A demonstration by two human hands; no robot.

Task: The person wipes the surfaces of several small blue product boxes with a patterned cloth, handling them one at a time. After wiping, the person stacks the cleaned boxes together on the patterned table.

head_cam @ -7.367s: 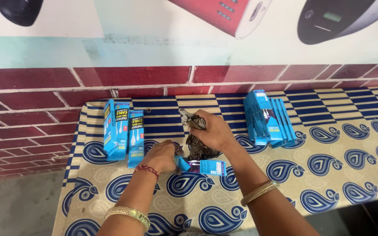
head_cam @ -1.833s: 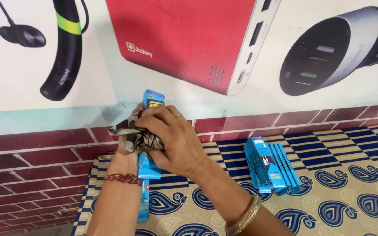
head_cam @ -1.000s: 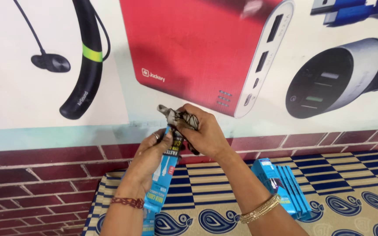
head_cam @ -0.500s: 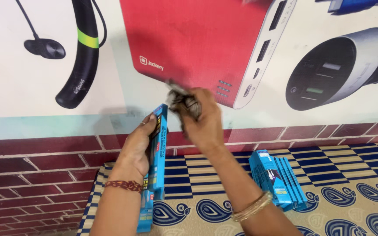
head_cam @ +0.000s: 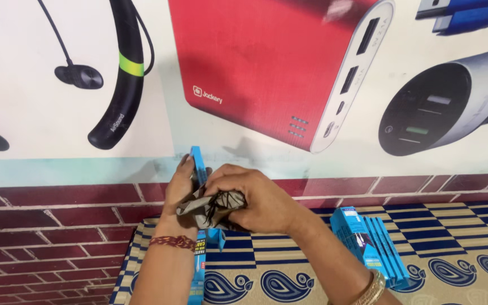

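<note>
While held, blue box [head_cam: 198, 164], perhaps empty, cloth [head_cam: 207, 206] against it.

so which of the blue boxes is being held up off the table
The slim blue box gripped upright in the left hand, with the right hand's cloth against it; the other blue boxes lie stacked on the table.

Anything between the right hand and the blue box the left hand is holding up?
Yes: a crumpled grey cloth is bunched in the right hand, pressed against the blue box held upright by the left hand.
</note>
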